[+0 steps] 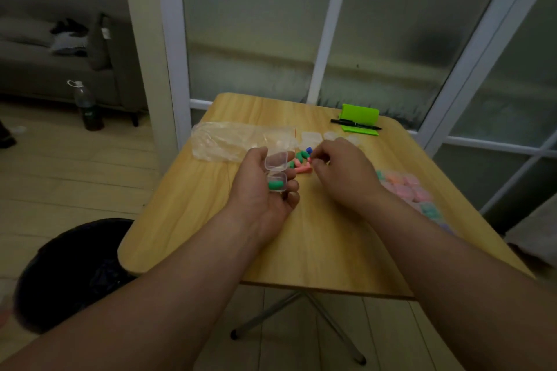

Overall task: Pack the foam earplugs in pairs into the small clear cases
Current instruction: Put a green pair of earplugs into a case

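My wooden tabletop (301, 244) stands on pale plank floor, its far edge against frosted glass doors (256, 24) with white frames. The room is dim. Far left, a grey sofa (45, 69) sits against the wall with a dark bottle (87, 108) on the floor in front of it. Nearer me, a black bin (69, 274) stands just beside the table's left corner.

On the tabletop, a crumpled clear bag (229, 138) lies at the far left. Right of it is a short row of empty cases (312, 137), partly hidden behind my hands. At the far right corner a black pen (355, 123) lies across a green stand (360, 117). The loose earplugs (300, 161), pink, green and one blue, are heaped in the middle of the tabletop, between my hands. Along the right edge the filled cases (407, 190) lie close together, pink and green showing through them, my right forearm crossing in front.

My left hand (259, 190) is palm up above the tabletop, fingers curled round an open case (275, 173) with its lid tipped back. A green earplug (275, 185) lies in the bottom half. My right hand (340, 172) is palm down, fingertips bent onto the heap. I cannot tell whether they have pinched an earplug.
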Demonstrator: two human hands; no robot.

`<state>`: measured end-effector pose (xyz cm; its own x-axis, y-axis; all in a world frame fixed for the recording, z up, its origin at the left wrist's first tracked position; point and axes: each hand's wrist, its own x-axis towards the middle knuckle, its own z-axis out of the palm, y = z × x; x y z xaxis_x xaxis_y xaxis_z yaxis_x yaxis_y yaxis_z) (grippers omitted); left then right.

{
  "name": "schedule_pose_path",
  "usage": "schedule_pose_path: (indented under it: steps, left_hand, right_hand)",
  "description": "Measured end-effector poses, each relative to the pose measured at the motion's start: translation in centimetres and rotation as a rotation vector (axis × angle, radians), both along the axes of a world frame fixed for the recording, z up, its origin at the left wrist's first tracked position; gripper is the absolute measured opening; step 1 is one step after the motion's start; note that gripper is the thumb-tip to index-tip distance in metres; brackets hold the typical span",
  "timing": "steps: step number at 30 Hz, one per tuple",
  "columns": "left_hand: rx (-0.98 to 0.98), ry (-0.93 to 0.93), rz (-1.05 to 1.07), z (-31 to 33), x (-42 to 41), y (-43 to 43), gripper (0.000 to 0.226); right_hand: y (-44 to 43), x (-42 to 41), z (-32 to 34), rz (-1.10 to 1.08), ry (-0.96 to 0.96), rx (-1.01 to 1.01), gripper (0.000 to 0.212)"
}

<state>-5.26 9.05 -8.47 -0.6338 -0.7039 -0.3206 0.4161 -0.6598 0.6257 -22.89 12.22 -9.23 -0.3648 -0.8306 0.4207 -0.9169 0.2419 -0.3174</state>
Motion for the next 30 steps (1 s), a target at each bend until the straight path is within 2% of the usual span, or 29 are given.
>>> schedule_pose_path:
  steps: [6,13,18,24,30]
  left_hand:
    - [0.016,0.026,0.016,0.1,0.1,-0.4,0.043]
    - [0.01,0.029,0.01,0.5,0.2,-0.4,0.043]
    - [0.003,0.026,0.008,0.5,0.4,-0.3,0.045]
    - [0.008,0.025,0.013,0.4,0.2,-0.2,0.043]
    - [0.008,0.038,0.011,0.5,0.2,-0.2,0.044]
  right_hand:
    - [-2.5,0.9,0.4,0.037,0.064,0.073,0.022]
    - [-4.1,0.6,-0.5,0.008,0.039,0.172,0.03]
    - [-4.3,0.6,-0.6,0.031,0.028,0.162,0.032]
    - [-4.2,1.1,-0.3,0.059,0.115,0.144,0.022]
    - [-3.5,1.3,0.1,0.09,0.153,0.103,0.026]
